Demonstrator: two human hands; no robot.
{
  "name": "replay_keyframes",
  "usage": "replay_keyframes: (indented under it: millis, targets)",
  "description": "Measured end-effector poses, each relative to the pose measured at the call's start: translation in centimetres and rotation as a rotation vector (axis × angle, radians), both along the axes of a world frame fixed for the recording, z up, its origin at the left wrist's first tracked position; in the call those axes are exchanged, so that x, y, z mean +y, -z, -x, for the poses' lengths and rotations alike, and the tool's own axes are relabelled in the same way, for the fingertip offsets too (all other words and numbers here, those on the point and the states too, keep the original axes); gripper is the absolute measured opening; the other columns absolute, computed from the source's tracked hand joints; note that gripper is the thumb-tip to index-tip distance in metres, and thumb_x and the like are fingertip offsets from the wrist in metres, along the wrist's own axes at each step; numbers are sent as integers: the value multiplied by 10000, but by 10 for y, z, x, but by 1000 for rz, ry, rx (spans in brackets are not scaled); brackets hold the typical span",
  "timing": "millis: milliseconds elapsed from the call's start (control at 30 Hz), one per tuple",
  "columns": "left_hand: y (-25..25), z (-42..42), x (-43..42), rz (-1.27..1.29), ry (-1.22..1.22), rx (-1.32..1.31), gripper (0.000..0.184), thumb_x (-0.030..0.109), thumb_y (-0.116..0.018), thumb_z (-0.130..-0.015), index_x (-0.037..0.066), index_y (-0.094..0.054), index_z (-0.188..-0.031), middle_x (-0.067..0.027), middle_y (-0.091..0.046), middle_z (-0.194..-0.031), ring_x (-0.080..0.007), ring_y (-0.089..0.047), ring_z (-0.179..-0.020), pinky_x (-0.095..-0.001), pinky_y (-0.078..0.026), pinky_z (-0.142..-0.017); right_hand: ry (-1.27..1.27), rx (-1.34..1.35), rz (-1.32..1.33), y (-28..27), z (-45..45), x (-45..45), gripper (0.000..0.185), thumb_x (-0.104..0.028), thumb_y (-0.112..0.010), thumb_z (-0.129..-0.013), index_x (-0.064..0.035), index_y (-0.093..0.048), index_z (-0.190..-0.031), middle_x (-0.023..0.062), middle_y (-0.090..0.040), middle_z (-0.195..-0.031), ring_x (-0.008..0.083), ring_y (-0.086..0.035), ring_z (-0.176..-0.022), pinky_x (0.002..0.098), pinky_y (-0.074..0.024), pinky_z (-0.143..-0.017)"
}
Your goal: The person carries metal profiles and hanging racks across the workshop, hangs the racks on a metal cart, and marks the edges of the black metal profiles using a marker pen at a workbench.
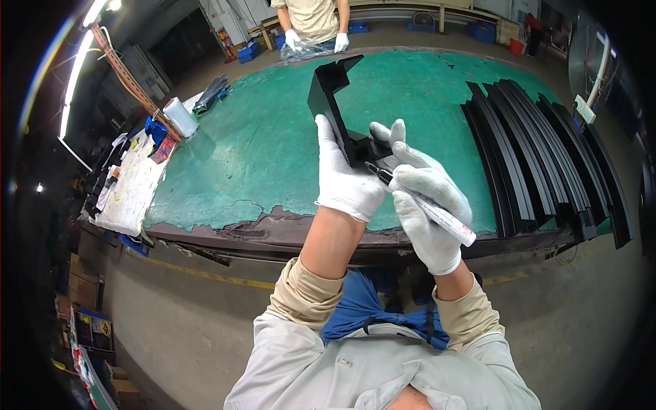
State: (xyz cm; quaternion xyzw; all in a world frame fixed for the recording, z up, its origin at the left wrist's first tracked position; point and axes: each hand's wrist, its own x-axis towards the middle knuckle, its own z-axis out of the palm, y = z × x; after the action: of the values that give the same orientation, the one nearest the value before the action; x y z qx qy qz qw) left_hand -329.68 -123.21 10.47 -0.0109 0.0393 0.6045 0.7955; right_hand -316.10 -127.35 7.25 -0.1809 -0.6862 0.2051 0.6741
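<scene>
A black channel-shaped profile (328, 102) is held up over the green table, its far end raised and tilted. My left hand (347, 179), in a white glove, grips its near end, with the thumb along its side. In my gloved right hand (429, 198) is a white marker pen (441, 220), held between thumb and fingers. The pen's dark tip points at the near end of the profile, close to my left hand; whether it touches cannot be made out.
Several long black profiles (529, 147) lie side by side on the right of the green table (239, 150). A clear roll (180, 117) and papers are at the left. Across the table, a gloved person (313, 20) handles clear plastic.
</scene>
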Motion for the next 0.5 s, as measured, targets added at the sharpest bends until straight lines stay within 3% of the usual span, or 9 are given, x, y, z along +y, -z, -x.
replay_keyframes:
  millis: [33,133,167,267,367,500]
  targets:
    - [-2,-1,-2,-2,-1,1,613,698,-598,-867,117,-519,-1045,-147,-606,-829,-409,-666,-945,-547,-571,-834,-31,42,21,1,0,-2,303,73,-739,-783,-46,-691,-1058,126,-699,-1046,283,-637,-1169,368,-530,-950]
    - [-10,-5,-9,-26,-68,79,516,536,-658,-903,50,-620,-733,-127,-639,-752,-337,-660,-852,-519,-590,-853,-91,128,57,5,-2,-7,308,66,-727,-803,-50,-686,-1085,139,-693,-1066,283,-637,-1167,369,-530,-948]
    - [-10,-5,-7,-30,-68,80,516,536,-658,-903,50,-620,-733,-127,-639,-752,-337,-660,-852,-519,-590,-853,-61,121,67,8,-4,-7,314,56,-705,-833,-45,-669,-1128,143,-690,-1087,279,-638,-1163,370,-526,-955]
    - [-9,1,-1,39,-69,-120,561,581,-664,-883,48,-521,-986,-131,-570,-819,-331,-641,-806,-544,-582,-891,-16,111,78,13,-5,-9,330,36,-662,-893,-35,-636,-1215,152,-682,-1128,269,-640,-1157,372,-519,-970]
    - [-12,8,-5,53,-80,-132,555,554,-676,-884,26,-523,-960,-127,-556,-812,-311,-627,-773,-542,-582,-908,-4,253,76,11,-2,-12,360,13,-582,-968,-6,-558,-1327,149,-672,-1180,249,-645,-1138,374,-500,-1005]
    - [-25,21,1,7,-113,-168,554,552,-666,-889,16,-531,-923,-130,-545,-802,-296,-616,-743,-531,-586,-911,27,189,142,19,-5,-8,388,5,-528,-1003,15,-489,-1389,145,-661,-1216,223,-647,-1124,378,-482,-1035]
